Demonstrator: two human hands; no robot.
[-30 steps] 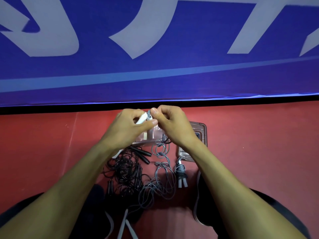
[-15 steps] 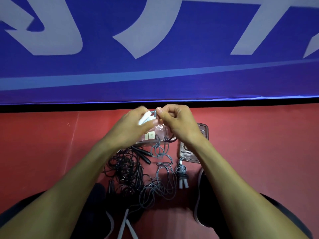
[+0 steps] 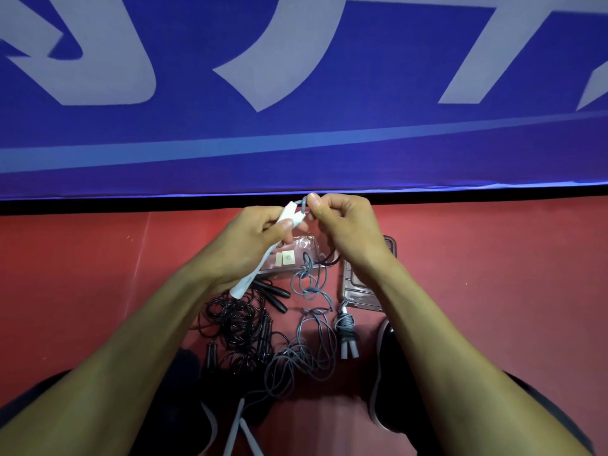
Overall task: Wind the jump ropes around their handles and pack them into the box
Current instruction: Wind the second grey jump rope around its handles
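Two hands meet above the red floor (image 3: 98, 291), just in front of a blue banner (image 3: 296, 143). The left hand (image 3: 253, 238) grips a white handle (image 3: 260, 258), its fingers curled round it; the handle slants down to the left, its lower end showing below the palm. The right hand (image 3: 348, 228) pinches a grey rope (image 3: 304, 281) between thumb and forefinger at the handle's top end, where the rope bends in a small loop. From there the rope hangs down and lies in loose coils on the floor between the forearms. Left of those coils sits a tangle of black rope (image 3: 237, 320) with black handles (image 3: 273, 292). Right of them lies a wound bundle (image 3: 345, 330), grey rope wrapped round pale handles. A clear box (image 3: 296, 251) rests on the floor under the hands, and its lid (image 3: 358, 291) lies just beside it to the right, partly hidden by the right wrist.
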